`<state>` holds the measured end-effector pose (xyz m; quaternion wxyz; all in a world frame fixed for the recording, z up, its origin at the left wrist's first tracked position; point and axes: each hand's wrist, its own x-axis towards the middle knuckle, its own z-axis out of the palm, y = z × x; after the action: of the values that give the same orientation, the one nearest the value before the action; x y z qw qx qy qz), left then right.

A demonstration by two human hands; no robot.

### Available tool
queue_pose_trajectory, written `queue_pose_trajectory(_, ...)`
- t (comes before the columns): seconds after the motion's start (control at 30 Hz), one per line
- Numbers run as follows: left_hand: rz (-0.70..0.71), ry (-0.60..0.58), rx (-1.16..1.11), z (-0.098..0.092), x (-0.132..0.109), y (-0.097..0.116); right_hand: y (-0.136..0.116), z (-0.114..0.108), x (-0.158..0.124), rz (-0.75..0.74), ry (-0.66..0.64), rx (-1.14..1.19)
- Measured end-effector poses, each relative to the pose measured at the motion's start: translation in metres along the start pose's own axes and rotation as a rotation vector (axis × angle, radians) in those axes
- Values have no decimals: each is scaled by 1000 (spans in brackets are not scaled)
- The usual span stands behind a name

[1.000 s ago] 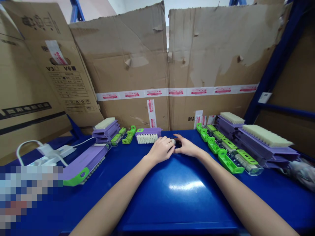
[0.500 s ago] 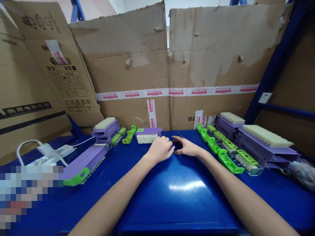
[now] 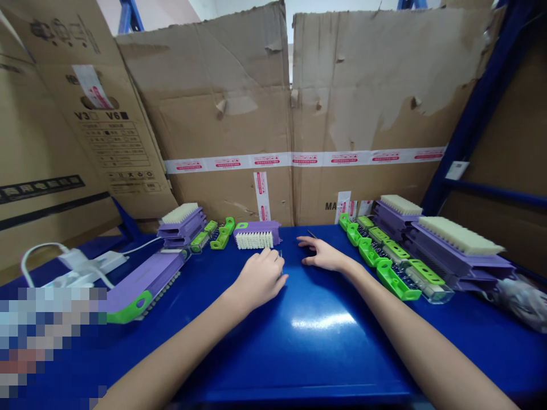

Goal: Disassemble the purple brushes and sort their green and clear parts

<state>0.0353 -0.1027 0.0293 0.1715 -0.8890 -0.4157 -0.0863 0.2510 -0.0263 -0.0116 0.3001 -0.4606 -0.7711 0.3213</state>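
Note:
My left hand (image 3: 261, 279) is closed just above the blue table, its fingers curled inward. Something small and clear shows at its fingertips, too small to name. Behind it lies a purple brush-like unit (image 3: 256, 234) with a green end and rows of cream bristles facing me. My right hand (image 3: 322, 253) rests over the table to the right, thumb and fingers apart, with no object visible between them. A thin dark pointed thing (image 3: 313, 234) shows just behind its fingers; whether it touches them I cannot tell.
At right stand purple units with cream bristle blocks (image 3: 461, 234), beside green end caps (image 3: 393, 282) and clear-cased green pieces (image 3: 427, 273). At left are a long purple unit (image 3: 145, 279), another stack (image 3: 182, 225) and a white power strip (image 3: 102, 265). Cardboard (image 3: 226, 114) walls the back.
My left hand has drawn back toward me and to the left, away from my right hand, uncovering more of the bristled unit. My right hand has hardly moved.

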Motion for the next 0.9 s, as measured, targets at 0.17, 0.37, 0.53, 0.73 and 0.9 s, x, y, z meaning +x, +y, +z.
queue_pose_trajectory(0.17, -105, -46, -15, -9, -36, -20, -3, 0, -1, 4, 2, -34)
queue_pose_trajectory(0.37, -244, -18, -109, -17, -78, -65, -1, 2, -1, -12, 20, -63)
queue_pose_trajectory(0.53, -437, 133, 0, -28, -116, -117, -1, 3, -1, -18, 28, -62)
queue_pose_trajectory(0.73, -617, 46, 153, -33, -142, -162, -4, 3, -2, -21, 31, -64)
queue_pose_trajectory(0.9, -690, -2, 25, -12, -157, -183, -4, 4, -2, -24, 44, -75)
